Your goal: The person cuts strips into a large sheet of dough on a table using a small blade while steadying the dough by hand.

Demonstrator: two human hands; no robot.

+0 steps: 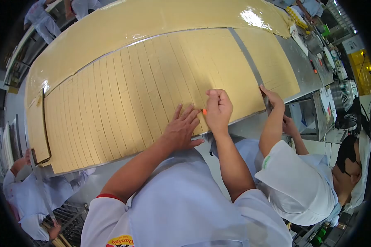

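A wide yellow dough-like sheet (218, 61) lies on the table, with many long straight cuts dividing its left and middle parts into narrow strips. Flat on these strips rests my left hand (180, 131), fingers spread. Close to its right, my right hand (218, 110) is closed in a fist around a small orange-handled knife (204, 111). Most of the handle is hidden inside the fist. The short dark tip points left, near my left fingertips, at the sheet's surface. To the right of my fist the sheet shows few cuts.
A glossy yellow sheet (160, 18) covers the far side. A long metal strip (245, 55) lies across the right part, a co-worker's hand (272, 98) at its near end. Another person (37, 191) stands at left with a long bar. Tools and pans (315, 43) crowd the right.
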